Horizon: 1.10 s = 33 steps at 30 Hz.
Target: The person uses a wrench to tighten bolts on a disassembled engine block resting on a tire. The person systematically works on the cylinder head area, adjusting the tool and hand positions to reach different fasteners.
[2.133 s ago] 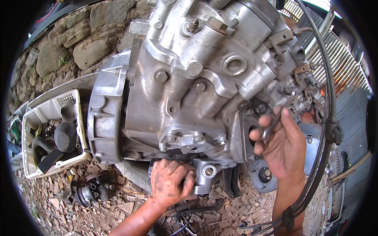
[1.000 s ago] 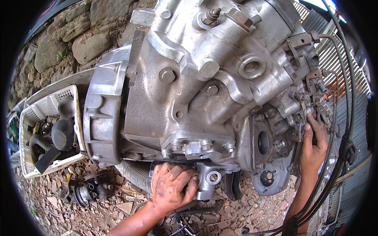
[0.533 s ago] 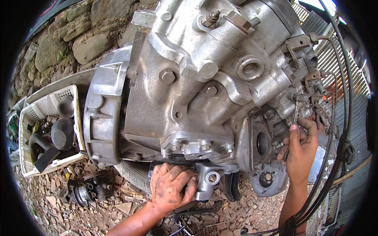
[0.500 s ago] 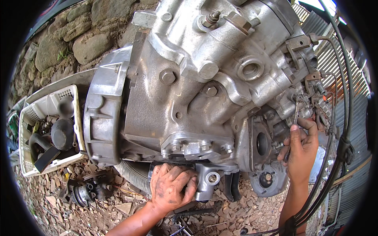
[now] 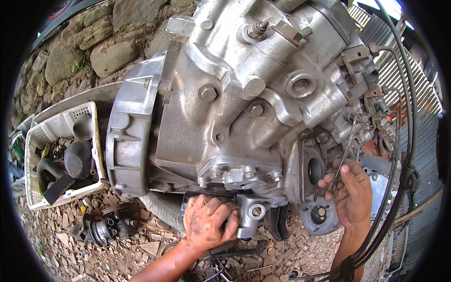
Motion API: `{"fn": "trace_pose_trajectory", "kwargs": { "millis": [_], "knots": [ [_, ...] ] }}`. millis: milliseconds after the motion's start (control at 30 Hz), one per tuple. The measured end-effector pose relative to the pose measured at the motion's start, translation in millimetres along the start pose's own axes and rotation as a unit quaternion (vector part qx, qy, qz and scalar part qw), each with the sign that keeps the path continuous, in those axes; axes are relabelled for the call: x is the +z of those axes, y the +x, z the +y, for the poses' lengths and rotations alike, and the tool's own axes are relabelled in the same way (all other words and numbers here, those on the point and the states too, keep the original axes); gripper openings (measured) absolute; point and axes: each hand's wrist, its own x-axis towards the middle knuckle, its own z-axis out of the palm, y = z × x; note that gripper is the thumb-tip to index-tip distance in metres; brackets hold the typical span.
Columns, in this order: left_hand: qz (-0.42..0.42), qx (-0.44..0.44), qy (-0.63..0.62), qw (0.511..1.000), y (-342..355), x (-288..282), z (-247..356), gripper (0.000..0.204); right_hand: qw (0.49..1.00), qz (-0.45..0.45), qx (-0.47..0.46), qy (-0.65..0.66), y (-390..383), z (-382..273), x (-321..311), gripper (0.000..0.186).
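A large grey metal gearbox (image 5: pixel 197 136) fills the middle of the view. My right hand (image 5: pixel 353 193), at its right end, holds a slim metal wrench (image 5: pixel 346 149) between thumb and fingers. The wrench's upper end reaches a small fitting among the linkages, and its lower end lies in the fingers. Below the gearbox my left hand (image 5: pixel 209 224) is closed around a part under the casing, mostly hidden by the hand. Beside its knuckles is a silver housing (image 5: pixel 248 223) with a round port.
A white plastic crate (image 5: pixel 99 155) of used parts stands at left, before a stone wall (image 5: pixel 112 56). Another dark metal assembly (image 5: pixel 105 228) and a tyre (image 5: pixel 162 211) lie on the rubble ground. Black cables (image 5: pixel 405 183) hang close to my right forearm, near corrugated sheeting (image 5: pixel 425 160).
My right hand has moved down along the wrench, its fingers looser, while the wrench's upper end stays by the fitting. My left hand keeps its hold. The whole view has shifted slightly.
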Motion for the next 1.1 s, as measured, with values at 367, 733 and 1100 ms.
{"fn": "trace_pose_trajectory", "kwargs": {
  "millis": [367, 733, 1100],
  "knots": [
    [0.008, 0.004, 0.007, 1.0, 0, 1, 0, 0.011, 0.979, -0.06, 0.035, 0.19, 26, -31, 57, 0.023],
    [0.014, 0.011, -0.006, 1.0, -2, 3, -2, 0.013, 0.926, -0.171, -0.007, 0.336, 19, -18, 43, 0.035],
    [0.0, 0.01, -0.004, 1.0, 3, -2, 2, 0.012, 0.962, -0.122, -0.068, 0.235, 11, -27, 78, 0.025]
  ]
}}
